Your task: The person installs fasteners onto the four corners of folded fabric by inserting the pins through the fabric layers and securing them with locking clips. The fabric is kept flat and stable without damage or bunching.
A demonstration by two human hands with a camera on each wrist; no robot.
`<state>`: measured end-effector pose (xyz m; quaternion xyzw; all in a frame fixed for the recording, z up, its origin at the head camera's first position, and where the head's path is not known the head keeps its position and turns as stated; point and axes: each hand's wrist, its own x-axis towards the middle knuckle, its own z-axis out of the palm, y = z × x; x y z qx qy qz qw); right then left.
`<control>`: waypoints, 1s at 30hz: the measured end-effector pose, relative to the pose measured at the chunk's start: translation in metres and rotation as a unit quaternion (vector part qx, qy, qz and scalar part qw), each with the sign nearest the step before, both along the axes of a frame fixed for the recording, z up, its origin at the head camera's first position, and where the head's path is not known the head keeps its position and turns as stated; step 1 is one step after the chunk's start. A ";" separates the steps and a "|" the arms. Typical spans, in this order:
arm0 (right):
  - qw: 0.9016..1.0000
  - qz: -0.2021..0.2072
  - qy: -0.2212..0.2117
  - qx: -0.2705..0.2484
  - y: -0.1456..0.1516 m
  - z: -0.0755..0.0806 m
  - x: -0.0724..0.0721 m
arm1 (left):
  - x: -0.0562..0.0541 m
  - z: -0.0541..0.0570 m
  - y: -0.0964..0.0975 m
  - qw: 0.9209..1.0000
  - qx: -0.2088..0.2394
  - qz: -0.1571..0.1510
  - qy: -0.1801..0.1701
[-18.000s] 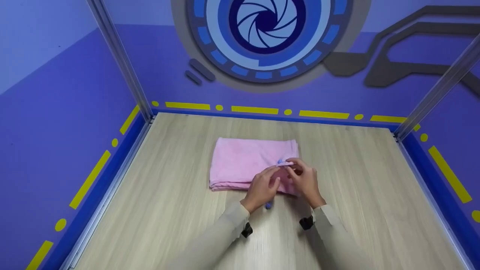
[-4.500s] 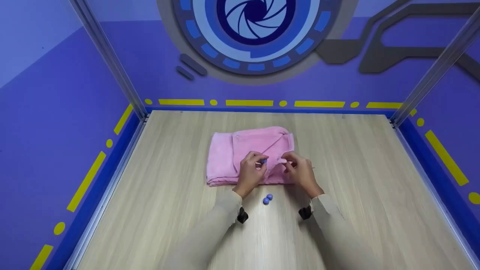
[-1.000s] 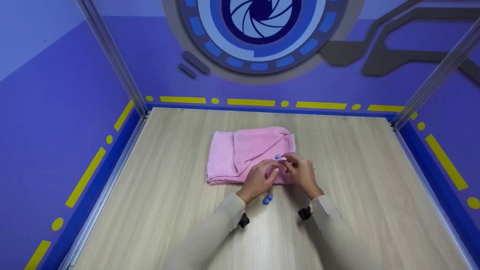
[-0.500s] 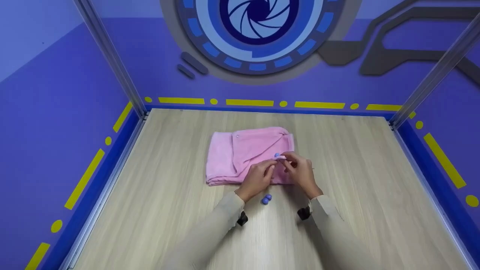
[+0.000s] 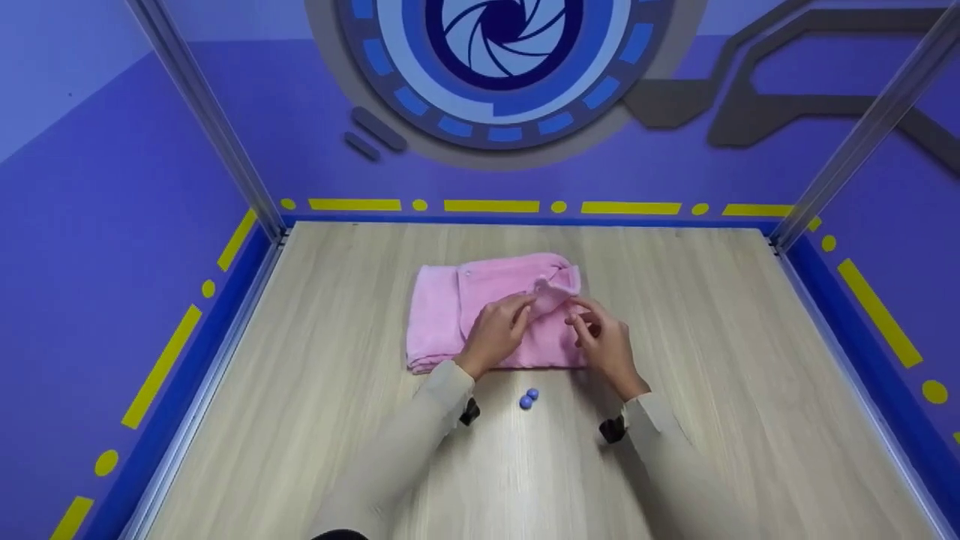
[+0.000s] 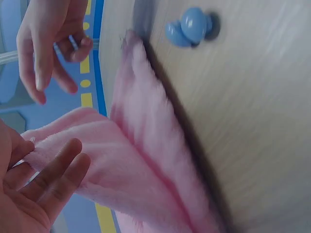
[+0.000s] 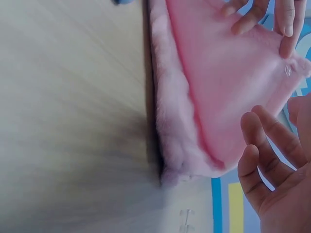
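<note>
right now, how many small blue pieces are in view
2: the nearer blue piece and the farther blue piece sit close together on the table, in front of the pink cloth; others may be hidden.

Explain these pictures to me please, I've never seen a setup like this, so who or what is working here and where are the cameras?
There is no machine here: a person in long pale sleeves works with two bare hands. The wide view comes from a camera on the head, looking forward and down. The two close views come from a camera on each wrist, so the table looks tipped sideways there.

On the wood-grain tabletop lies a folded pink fleece cloth. Two small blue rounded pieces sit close together on the person's side of it. The left hand pinches the cloth's lifted flap. The right hand is close by with loosely bent fingers; I see nothing held in it.
</note>
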<state>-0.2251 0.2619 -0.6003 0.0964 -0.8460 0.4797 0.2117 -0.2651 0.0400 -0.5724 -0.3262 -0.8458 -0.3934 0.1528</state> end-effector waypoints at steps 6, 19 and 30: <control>1.000 -0.005 -0.012 0.008 0.002 -0.005 0.002 | -0.011 0.000 -0.008 1.000 0.008 0.013 0.005; 1.000 -0.012 -0.015 0.011 0.006 -0.011 0.002 | -0.033 0.002 -0.020 0.999 0.022 0.038 0.015; 0.999 -0.016 -0.027 0.015 0.007 -0.015 0.004 | -0.044 0.000 -0.032 0.996 -0.009 0.091 -0.003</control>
